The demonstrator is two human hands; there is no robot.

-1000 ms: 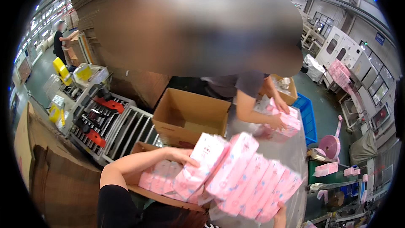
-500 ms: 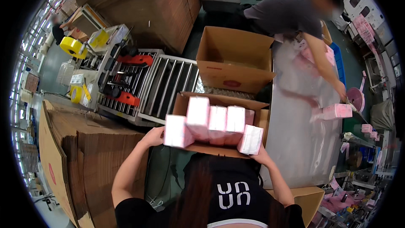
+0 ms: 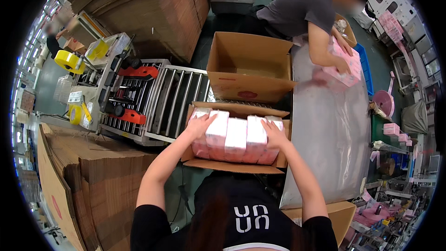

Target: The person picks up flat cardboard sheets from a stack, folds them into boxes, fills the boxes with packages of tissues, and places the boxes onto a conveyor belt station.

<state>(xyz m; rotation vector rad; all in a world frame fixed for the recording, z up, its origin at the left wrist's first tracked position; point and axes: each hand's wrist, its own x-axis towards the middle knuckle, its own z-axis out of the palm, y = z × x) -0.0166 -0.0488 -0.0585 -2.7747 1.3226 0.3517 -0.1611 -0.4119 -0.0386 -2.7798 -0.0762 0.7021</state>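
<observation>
Before me stands an open cardboard carton (image 3: 241, 168) holding a row of pink-and-white wrapped packs (image 3: 236, 135), which stick up a little at the top. My left hand (image 3: 200, 127) lies over the packs at the left end, fingers stretched out across their tops. At the other end of the row, my right hand (image 3: 275, 135) rests with spread fingers on the packs there. Neither hand is wrapped round a pack. My palms hide parts of the end packs.
Behind my carton stands another open carton (image 3: 251, 83). A roller conveyor (image 3: 183, 97) with a tape-sealing machine (image 3: 125, 95) runs left. Flattened cartons (image 3: 111, 190) are stacked near left. Right is a metal table (image 3: 325, 148), where a co-worker (image 3: 297, 18) handles a pink bundle (image 3: 346, 67).
Both hands have moved from the outer sides of the end packs onto the tops. The end packs now sit inside the carton. The co-worker's arms have drawn back to a pink bundle.
</observation>
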